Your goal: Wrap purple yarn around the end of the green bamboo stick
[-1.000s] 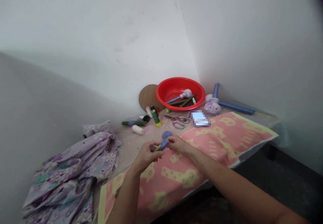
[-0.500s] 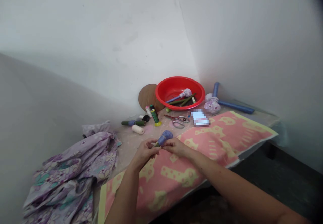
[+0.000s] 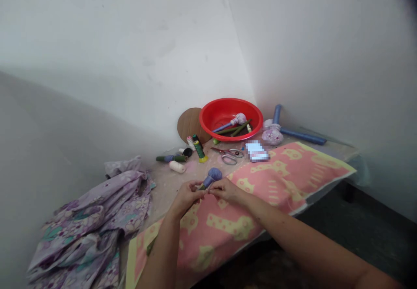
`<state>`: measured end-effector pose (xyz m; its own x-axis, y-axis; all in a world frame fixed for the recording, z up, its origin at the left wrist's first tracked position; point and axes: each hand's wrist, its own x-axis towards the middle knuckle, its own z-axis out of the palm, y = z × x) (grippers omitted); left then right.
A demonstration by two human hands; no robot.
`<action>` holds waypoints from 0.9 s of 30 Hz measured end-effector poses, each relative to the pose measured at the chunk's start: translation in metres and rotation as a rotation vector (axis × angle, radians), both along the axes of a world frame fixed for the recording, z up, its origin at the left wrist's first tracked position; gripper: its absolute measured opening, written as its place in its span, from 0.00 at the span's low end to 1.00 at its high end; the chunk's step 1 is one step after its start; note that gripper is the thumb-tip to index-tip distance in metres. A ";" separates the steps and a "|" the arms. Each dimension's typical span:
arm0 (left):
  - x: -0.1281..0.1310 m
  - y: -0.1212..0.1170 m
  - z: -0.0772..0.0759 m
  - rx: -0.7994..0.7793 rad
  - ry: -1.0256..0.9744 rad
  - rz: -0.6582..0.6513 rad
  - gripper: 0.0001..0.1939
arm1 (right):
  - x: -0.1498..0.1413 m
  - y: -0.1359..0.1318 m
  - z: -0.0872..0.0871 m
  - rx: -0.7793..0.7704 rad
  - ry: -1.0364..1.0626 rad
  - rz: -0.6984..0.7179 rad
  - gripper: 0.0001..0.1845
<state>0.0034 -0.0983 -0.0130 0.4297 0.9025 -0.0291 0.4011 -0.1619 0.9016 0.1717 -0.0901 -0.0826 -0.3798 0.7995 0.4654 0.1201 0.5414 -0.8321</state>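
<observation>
My left hand (image 3: 188, 200) is closed around a green stick whose far end carries a blue-purple wrapped, ball-shaped head (image 3: 215, 174). The wrapping runs down onto the neck of the stick. The stick's lower end (image 3: 150, 247) shows beside my left forearm, tilted toward me. Just below the head, my right hand (image 3: 226, 191) pinches what looks like a thin thread leading from the neck; the fingertips of both hands nearly meet. Beyond them lie scissors (image 3: 228, 154), a green thread spool (image 3: 199, 152) with a yellow base and a white thread spool (image 3: 177, 166).
A red basin (image 3: 231, 138) holds sticks and a padded-head stick. To its right sit blue-wrapped sticks (image 3: 302, 136) with floral padded heads. A blurred phone (image 3: 256, 151), a cardboard disc (image 3: 190, 126), floral cloth (image 3: 94, 219) and pink-yellow cloth (image 3: 276, 184) lie on the table.
My right fingers have drawn slightly down and away from the wrapped head. The stick's lower end now shows by my left forearm. The view has shifted slightly.
</observation>
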 end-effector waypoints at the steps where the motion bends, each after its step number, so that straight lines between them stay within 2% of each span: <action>1: 0.000 0.000 0.000 0.004 0.005 0.003 0.20 | 0.000 0.000 0.000 -0.001 0.002 -0.006 0.13; 9: 0.002 0.004 -0.006 0.025 0.070 0.032 0.21 | 0.000 -0.003 0.002 -0.023 -0.025 -0.013 0.14; 13: 0.003 0.008 -0.013 0.062 0.142 0.071 0.20 | 0.000 -0.002 0.001 0.038 -0.087 -0.061 0.12; 19: -0.002 0.008 -0.019 0.249 0.446 0.150 0.16 | 0.000 -0.002 0.003 0.161 -0.195 -0.128 0.09; 27: 0.002 -0.003 -0.009 0.403 0.736 0.120 0.16 | -0.001 -0.003 0.003 0.286 -0.332 -0.217 0.09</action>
<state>0.0055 -0.1015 -0.0224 0.3277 0.9422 0.0705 0.8981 -0.3338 0.2865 0.1707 -0.0936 -0.0794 -0.3834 0.7345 0.5599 0.4897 0.6757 -0.5511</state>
